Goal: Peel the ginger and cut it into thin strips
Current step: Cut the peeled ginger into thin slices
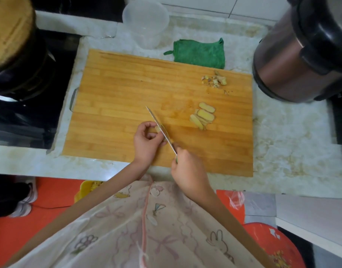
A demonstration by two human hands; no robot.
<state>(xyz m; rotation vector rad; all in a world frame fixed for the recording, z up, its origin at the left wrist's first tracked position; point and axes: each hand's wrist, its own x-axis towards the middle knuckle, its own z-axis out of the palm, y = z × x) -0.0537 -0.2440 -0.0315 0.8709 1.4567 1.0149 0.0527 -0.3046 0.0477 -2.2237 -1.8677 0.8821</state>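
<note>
Midway through slicing. Pinching seemingly the last ginger stub point(157, 129) between curled fingers of the left hand point(147, 139), near the front edge of the cutting board point(112, 97); gripping the knife point(160, 126) in the right hand point(187, 171), fingers wrapped round the handle, blade against the stub. Next: stack the slices point(203, 116) lying right of centre, then sliver thinly.

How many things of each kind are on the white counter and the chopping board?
Cutting board: 1
Knife, in the right hand: 1
Ginger lots: 3 (ginger piece held by the left hand, pile of slices, heap of peelings)
Green cloth: 1
Clear plastic tub: 1
Electric cooker: 1
Total: 8
</note>
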